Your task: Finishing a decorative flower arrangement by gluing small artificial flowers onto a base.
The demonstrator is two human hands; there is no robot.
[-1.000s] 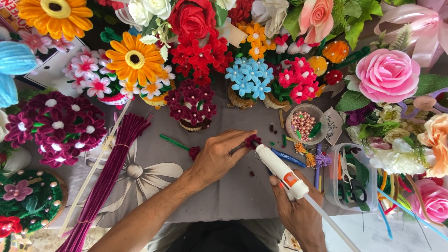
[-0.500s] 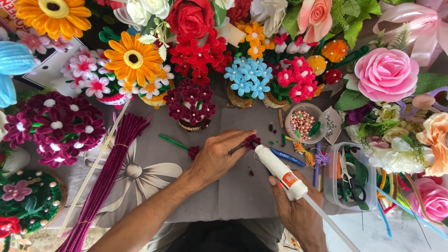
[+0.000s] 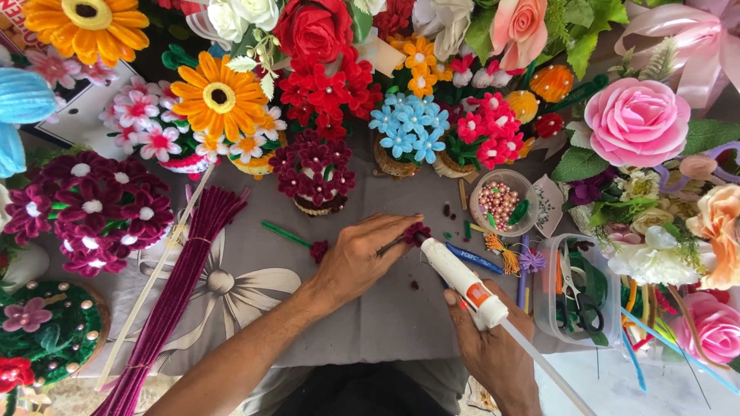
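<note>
Grey cloth (image 3: 385,308): maroon flower (image 3: 417,233) between hands.

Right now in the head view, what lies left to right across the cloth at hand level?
Bundle of maroon pipe cleaners → green-stemmed bud → left hand → small maroon flower → glue gun in right hand → clear tub with scissors.

— What packaging can you see from your right hand (image 3: 493,350)?

— Just right of it sits a clear plastic tub (image 3: 549,308), rectangular, with scissors inside. Ahead of that hand, a little to the right, stands a small round clear cup (image 3: 505,202) of pinkish beads.

— Any labels?

— The white glue gun (image 3: 462,281) your right hand holds carries a small orange label (image 3: 479,294) near your fingers.

— And signs?

— Far off beyond your left hand (image 3: 362,258), at the upper left edge, a white card (image 3: 73,115) with a dark border lies partly under the flowers.
</note>
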